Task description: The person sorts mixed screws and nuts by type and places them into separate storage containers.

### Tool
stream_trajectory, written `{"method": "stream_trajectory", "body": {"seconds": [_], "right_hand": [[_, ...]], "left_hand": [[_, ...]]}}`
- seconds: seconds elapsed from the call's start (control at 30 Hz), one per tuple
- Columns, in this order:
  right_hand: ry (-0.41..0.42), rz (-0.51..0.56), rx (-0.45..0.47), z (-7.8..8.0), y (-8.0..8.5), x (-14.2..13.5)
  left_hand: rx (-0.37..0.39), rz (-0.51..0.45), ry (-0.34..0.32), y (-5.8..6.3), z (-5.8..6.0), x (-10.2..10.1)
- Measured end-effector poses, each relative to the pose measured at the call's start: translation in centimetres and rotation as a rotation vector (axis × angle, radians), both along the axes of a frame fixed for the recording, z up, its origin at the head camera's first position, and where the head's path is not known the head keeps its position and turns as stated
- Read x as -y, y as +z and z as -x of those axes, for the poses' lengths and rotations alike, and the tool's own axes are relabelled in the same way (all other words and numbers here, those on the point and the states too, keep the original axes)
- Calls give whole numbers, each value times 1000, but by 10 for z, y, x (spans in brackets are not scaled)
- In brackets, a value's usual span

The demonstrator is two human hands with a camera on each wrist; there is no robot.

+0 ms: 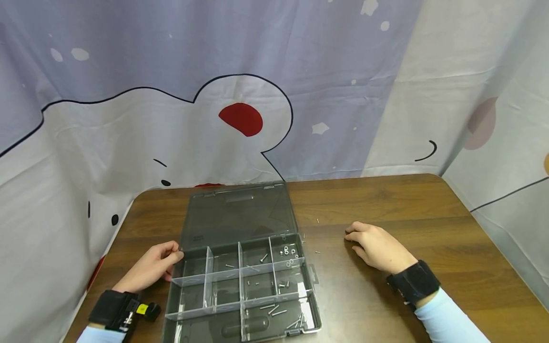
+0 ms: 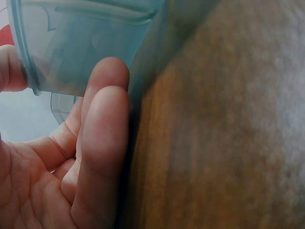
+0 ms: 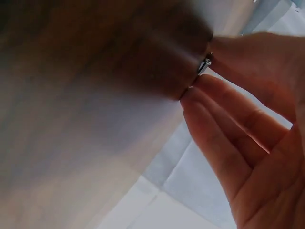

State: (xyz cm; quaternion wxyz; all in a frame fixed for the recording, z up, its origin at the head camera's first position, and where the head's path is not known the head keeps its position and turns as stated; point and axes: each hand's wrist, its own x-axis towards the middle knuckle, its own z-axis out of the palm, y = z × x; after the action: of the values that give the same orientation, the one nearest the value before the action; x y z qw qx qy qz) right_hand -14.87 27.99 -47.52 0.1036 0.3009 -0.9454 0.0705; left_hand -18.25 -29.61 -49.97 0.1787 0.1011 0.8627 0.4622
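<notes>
A grey translucent compartment box stands on the table with its lid folded back flat behind it. My left hand grips the box's left side. In the left wrist view the thumb is over the rim and the fingers lie against the outer wall. To the right of the box, my right hand rests its fingertips on the tabletop. The right wrist view shows a small metal screw between the thumb and fingertips, which stand a little apart around it.
Compartments along the box's right side hold nuts, short screws and longer screws. A few tiny screws lie on the wooden table between box and right hand. A patterned cloth hangs behind the table.
</notes>
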Motion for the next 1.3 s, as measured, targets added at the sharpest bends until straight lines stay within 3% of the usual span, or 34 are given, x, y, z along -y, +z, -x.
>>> {"method": "stream_trajectory", "body": {"seconds": [0.33, 0.67, 1.07, 1.3], "right_hand": [[-49, 3, -70, 0, 0, 8], [-71, 48, -2, 3, 3, 25], [157, 182, -25, -1, 52, 112], [303, 185, -39, -2, 71, 167]], "left_hand": [[-3, -6, -2, -1, 0, -1], [3, -1, 0, -2, 0, 0], [5, 6, 3, 2, -1, -2], [-4, -5, -9, 2, -1, -1]]}}
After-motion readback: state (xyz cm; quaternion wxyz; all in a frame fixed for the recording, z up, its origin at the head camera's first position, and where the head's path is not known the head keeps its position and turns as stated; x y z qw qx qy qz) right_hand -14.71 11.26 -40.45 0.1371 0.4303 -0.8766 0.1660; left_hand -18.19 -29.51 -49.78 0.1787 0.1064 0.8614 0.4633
